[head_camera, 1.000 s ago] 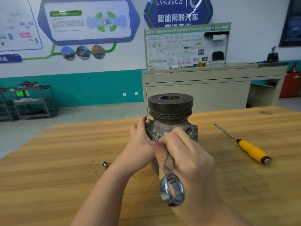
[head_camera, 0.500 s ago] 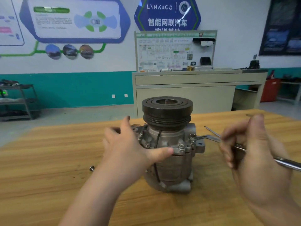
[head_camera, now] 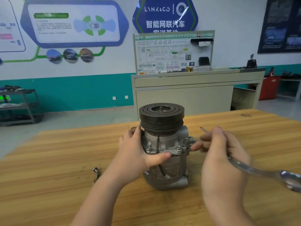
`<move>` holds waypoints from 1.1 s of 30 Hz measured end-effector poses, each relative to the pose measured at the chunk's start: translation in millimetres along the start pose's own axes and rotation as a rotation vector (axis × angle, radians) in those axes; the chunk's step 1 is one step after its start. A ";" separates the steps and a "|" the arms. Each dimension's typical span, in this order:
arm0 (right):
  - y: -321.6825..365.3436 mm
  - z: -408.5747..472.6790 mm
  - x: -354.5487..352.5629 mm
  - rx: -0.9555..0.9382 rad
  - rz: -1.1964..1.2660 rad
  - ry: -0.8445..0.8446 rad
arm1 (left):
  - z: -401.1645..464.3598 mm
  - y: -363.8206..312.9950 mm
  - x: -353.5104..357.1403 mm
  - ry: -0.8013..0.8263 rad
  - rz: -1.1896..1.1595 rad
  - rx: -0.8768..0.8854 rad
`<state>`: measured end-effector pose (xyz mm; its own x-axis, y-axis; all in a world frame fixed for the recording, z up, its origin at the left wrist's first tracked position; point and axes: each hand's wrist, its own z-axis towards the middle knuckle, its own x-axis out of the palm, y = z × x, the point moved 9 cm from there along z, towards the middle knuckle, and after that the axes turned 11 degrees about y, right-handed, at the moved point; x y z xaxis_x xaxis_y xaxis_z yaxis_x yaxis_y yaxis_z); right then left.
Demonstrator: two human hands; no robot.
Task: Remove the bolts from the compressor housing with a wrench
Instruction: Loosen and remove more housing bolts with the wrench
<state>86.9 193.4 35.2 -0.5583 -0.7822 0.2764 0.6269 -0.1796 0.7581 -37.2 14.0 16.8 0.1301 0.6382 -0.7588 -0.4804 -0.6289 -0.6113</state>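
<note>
The grey metal compressor housing (head_camera: pixel 164 144) stands upright mid-table with a dark pulley (head_camera: pixel 161 117) on top. My left hand (head_camera: pixel 138 154) grips its left side, thumb across the front below the flange. Several bolts (head_camera: pixel 178 148) stick up from the flange. My right hand (head_camera: pixel 219 154) holds a silver combination wrench (head_camera: pixel 254 170); its open end (head_camera: pixel 189 142) sits at a bolt on the right of the flange, and its ring end points right and toward me.
One loose bolt (head_camera: pixel 96 171) lies on the wooden table (head_camera: pixel 48 176) left of my left forearm. A screwdriver tip (head_camera: pixel 203 129) shows behind my right hand. Beyond the table stand a beige cabinet (head_camera: pixel 187 95) and a grey shelf trolley (head_camera: pixel 19 106).
My right hand swung the wrench from in front of the housing out to its right side, and the open end now meets a right-hand flange bolt. My left hand keeps its grip.
</note>
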 end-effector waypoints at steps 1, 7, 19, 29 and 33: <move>-3.4 4.9 -6.5 0.030 0.030 -0.058 | -3.3 -1.3 2.4 -0.030 0.049 -0.061; -35.0 19.1 -19.2 0.231 0.356 -0.251 | -16.8 -16.2 7.0 -0.044 0.277 -0.277; -127.6 86.6 23.3 0.921 0.486 0.311 | 9.1 -25.8 8.0 0.251 0.414 -0.130; -112.1 121.6 26.7 0.836 0.609 0.427 | 9.8 -22.0 10.6 0.223 0.476 -0.195; -76.1 120.0 -4.4 0.525 0.514 0.330 | 11.9 -17.7 12.5 0.151 0.540 -0.250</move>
<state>-23.5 282.1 47.2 -0.0283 -0.8414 0.5397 0.3791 0.4906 0.7846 -37.4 38.3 20.8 0.0555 0.1416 -0.9884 -0.2971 -0.9427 -0.1517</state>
